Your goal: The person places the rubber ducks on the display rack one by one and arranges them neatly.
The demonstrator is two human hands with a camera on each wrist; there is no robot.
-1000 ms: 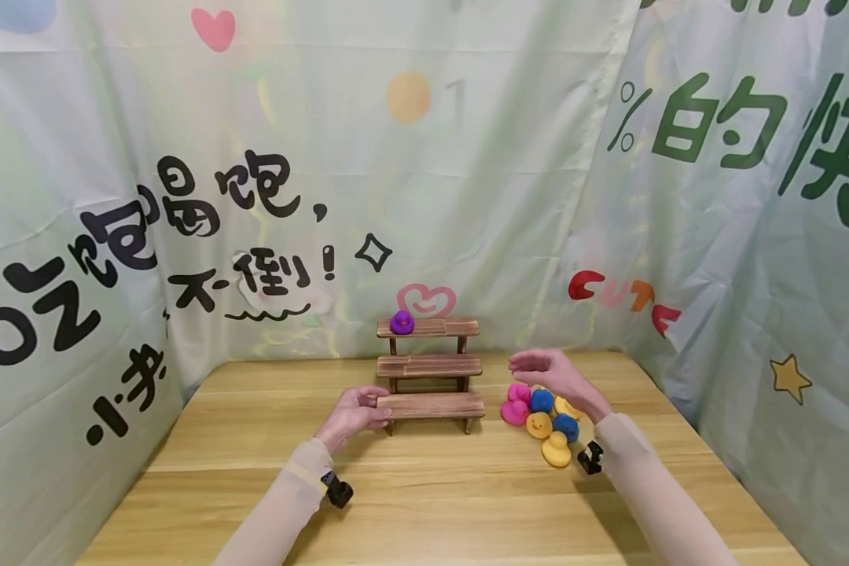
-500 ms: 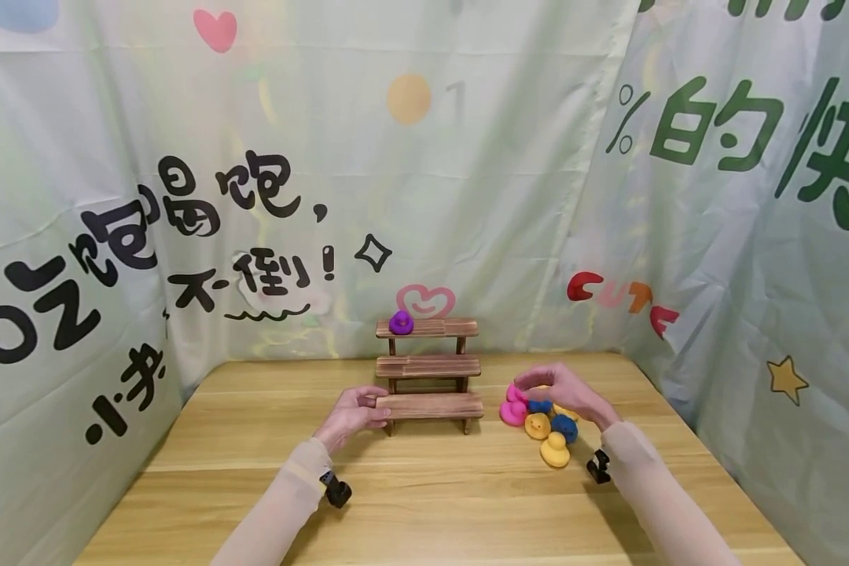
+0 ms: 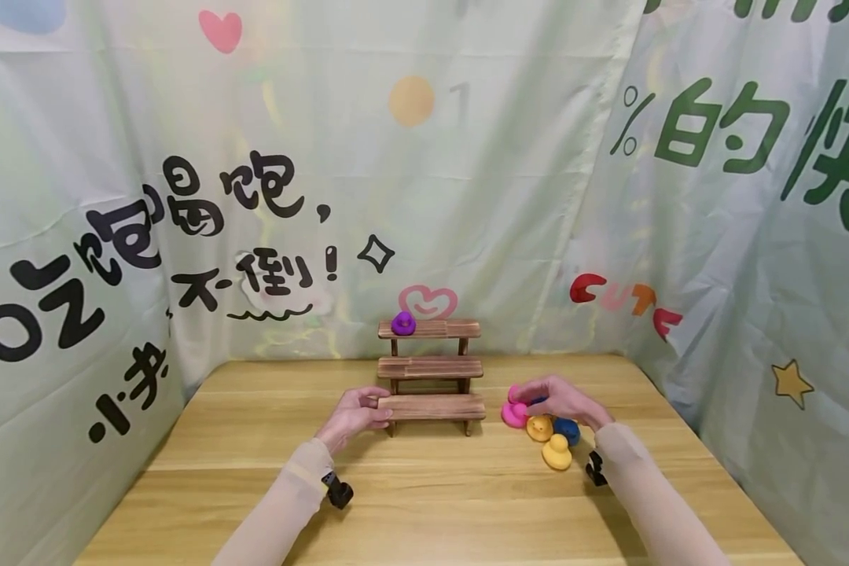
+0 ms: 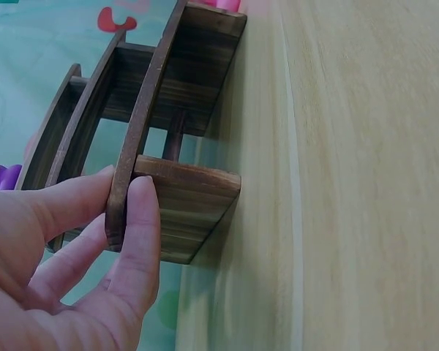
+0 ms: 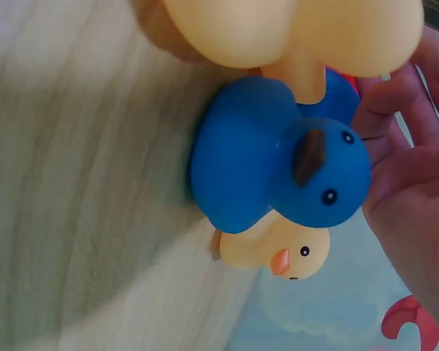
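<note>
Wooden shelf: a three-step wooden shelf (image 3: 431,406) stands upright on the table (image 3: 255,487), its lowest plank nearest the person.
Left hand: the left hand (image 3: 354,417) is at the left end of the shelf's lowest plank, gripping that end between thumb and fingertips, which lie on opposite faces of the wood.
Left arm: it reaches in from the front left of the shelf, in a pale sleeve (image 3: 276,503), a black wrist camera (image 3: 338,491) at the cuff.
Right hand: the right hand (image 3: 560,398) is to the right of the shelf, low over the ducks, palm side down, wrist bent, fingers curved downward beside the pink ones; whether they hold a duck cannot be told, since the hand hides the contact.
Right arm: it slants in from the front right of the shelf, with another black camera (image 3: 596,469) on the wrist.
Pink ducks: two pink ducks (image 3: 514,415) sit close together, the nearest of the group to the shelf's right end.
Other ducks: right of the shelf, beyond the pink pair, are a blue duck (image 3: 567,431), an orange-yellow duck (image 3: 539,428) and, farthest forward, a yellow duck (image 3: 556,453); a second blue duck (image 5: 338,101) is partly hidden.
Purple duck: a purple duck (image 3: 403,323) rests on the shelf's top plank, near its left end.
Backdrop: printed cloth (image 3: 502,196) hangs behind the shelf.
</note>
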